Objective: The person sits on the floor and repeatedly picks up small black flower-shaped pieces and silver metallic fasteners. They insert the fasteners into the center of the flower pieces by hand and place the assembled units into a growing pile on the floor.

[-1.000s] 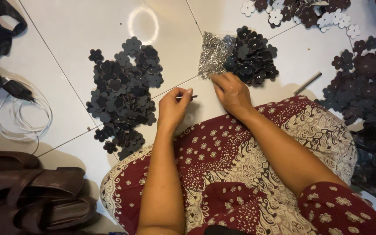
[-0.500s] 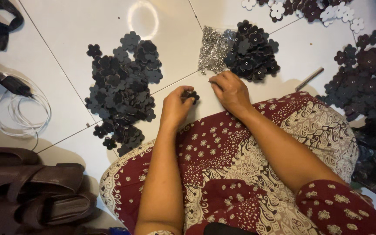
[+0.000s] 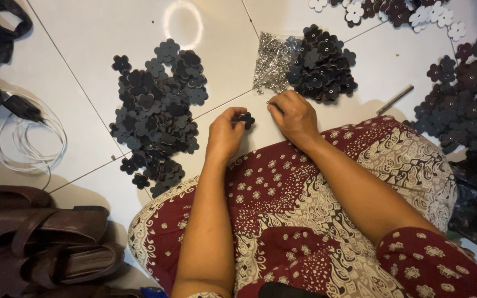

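My left hand [image 3: 224, 132] hung over the white tiled floor [image 3: 100, 33], wrist bent, its fingers pinched on a small black flower cutout [image 3: 245, 119]. My right hand [image 3: 293, 116] lay palm down just beside it, fingertips curled toward the silver metal pins [image 3: 271, 63]; whether they gripped one, I couldn't tell.

Glossy white floor tiles [image 3: 111, 33]; matt dark flower cutouts [image 3: 155, 110] (leathery-looking); shiny metal fasteners [image 3: 271, 63].
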